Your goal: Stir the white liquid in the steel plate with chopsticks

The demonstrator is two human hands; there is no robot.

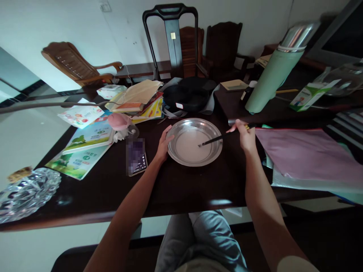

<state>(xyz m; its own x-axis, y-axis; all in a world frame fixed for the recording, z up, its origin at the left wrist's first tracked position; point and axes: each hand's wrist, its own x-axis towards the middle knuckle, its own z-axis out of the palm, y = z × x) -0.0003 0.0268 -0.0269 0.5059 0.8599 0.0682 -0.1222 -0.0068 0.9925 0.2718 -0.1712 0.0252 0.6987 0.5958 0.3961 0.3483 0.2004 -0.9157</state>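
Note:
A shiny round metal dish [193,161] sits on the dark table in front of me. My left hand [164,142] grips its left rim, the thumb over the edge and the other fingers along the outside. In my right hand [243,135] are black chopsticks [219,139] with gold bands near the top end. They slant down to the left across the dish's right rim, and their tips are over the dish's bottom. Something small and greyish shows at the tips, too small to make out.
Left of the dish lie a phone [137,156], a pink-lidded cup [119,121], booklets [82,158] and a glass bowl [31,194]. A black bag [188,92] is behind it. To the right stand a green thermos [273,75] and a pink folder [309,153].

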